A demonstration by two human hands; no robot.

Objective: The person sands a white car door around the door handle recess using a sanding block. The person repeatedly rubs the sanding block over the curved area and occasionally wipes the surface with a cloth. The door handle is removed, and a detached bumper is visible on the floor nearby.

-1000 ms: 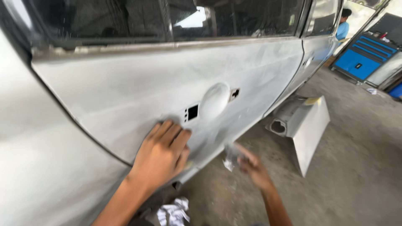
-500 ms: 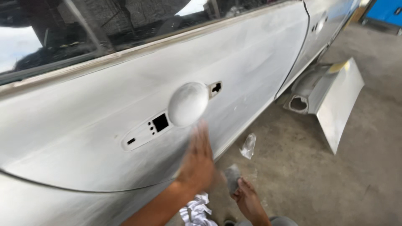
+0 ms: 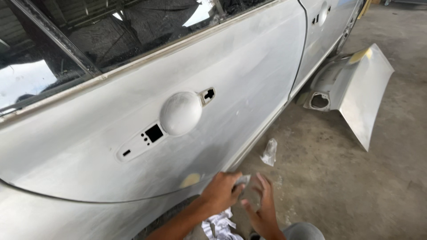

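Gripping small grey sandpaper pc (image 3: 242, 180), left hand (image 3: 221, 192).

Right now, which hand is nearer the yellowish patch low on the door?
Left. The left hand sits just right of the yellowish patch, against the door's lower edge; the right hand is farther right, off the panel.

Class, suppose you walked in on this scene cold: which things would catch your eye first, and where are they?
The dull grey car door fills the left, its round handle recess mid-panel. At the bottom, the left hand holds a small grey piece by the door's lower edge, the right hand beside it. A loose bumper leans at right.
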